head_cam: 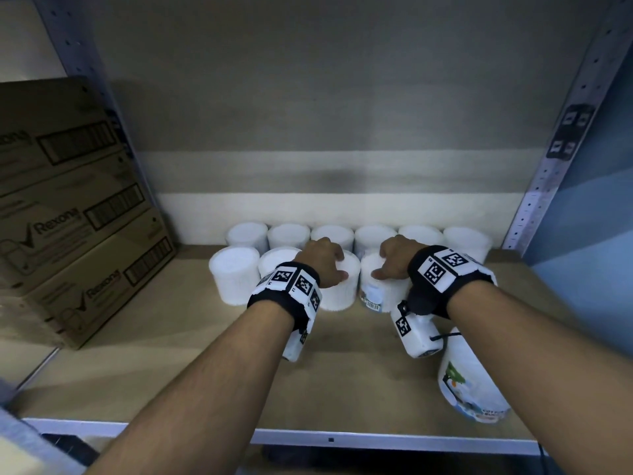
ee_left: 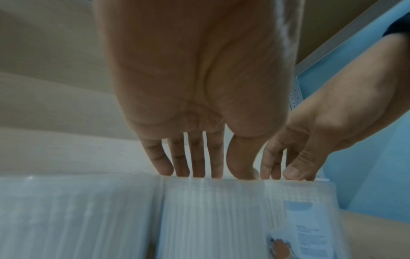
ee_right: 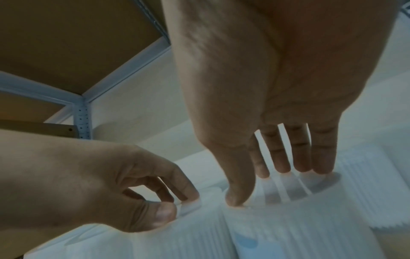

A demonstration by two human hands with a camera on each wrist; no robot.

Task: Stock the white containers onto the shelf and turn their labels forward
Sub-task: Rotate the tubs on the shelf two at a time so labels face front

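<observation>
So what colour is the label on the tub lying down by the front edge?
Mostly light blue and white, with green and orange bits, on the lying container; the head view shows it best.

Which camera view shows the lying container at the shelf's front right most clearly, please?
The head view: the lying container rests on its side near the shelf front edge, its picture label visible. Neither wrist view shows it; they show only the upright containers under the hands.

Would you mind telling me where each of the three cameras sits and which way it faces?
Head: worn on the head, looking down into the shelf; shows both forearms, left hand and right hand on white containers.
Left wrist: under the left wrist, looking along the palm to the fingers on a lid.
Right wrist: likewise, along the right hand's fingers.
Shared: each wrist view shows the other hand and the containers.
</observation>
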